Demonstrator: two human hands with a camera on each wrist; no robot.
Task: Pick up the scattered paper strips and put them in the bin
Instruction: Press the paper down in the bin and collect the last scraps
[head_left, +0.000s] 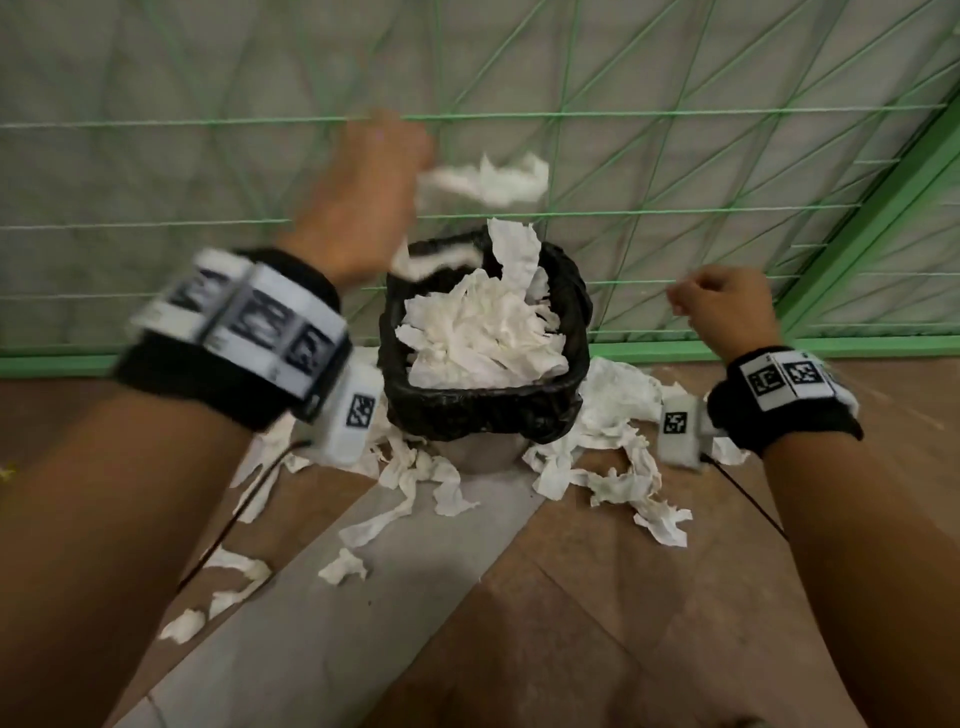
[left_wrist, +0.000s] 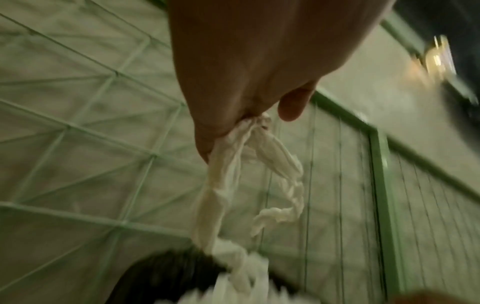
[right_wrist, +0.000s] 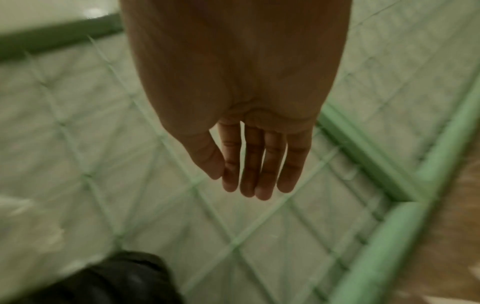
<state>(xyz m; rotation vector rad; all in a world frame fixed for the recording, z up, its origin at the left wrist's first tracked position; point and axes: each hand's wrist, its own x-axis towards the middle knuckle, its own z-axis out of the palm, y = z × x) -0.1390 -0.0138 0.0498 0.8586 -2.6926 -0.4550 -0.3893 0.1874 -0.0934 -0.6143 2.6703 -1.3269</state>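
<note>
Both forearms fill the lower corners of the head view, each banded with a black wrist strap carrying printed markers. Past them, the left hand (head_left: 363, 192) is raised above and just behind the bin (head_left: 485, 405), its grip narrow and pinched on a strip (head_left: 488, 179) of white paper. In the left wrist view the strip (left_wrist: 223, 185) is seen trailing from the thumb and fingers (left_wrist: 293, 107), its long axis hanging down toward the heaped paper in the bin, which lies directly below the grip. A release from there would, by judgement, drop it onto the pile (head_left: 478, 332), though the pile already stands above the rim and a long strip may slide off.

The right hand (head_left: 722, 306) is held to the right of the bin, well apart from it, and nothing is held in it; in its own wrist view the fingers (right_wrist: 259, 164) hang straight and together. More strips (head_left: 618, 467) are spread on the floor round the bin's base, and the right hand is judged the nearer to those on the right side.
</note>
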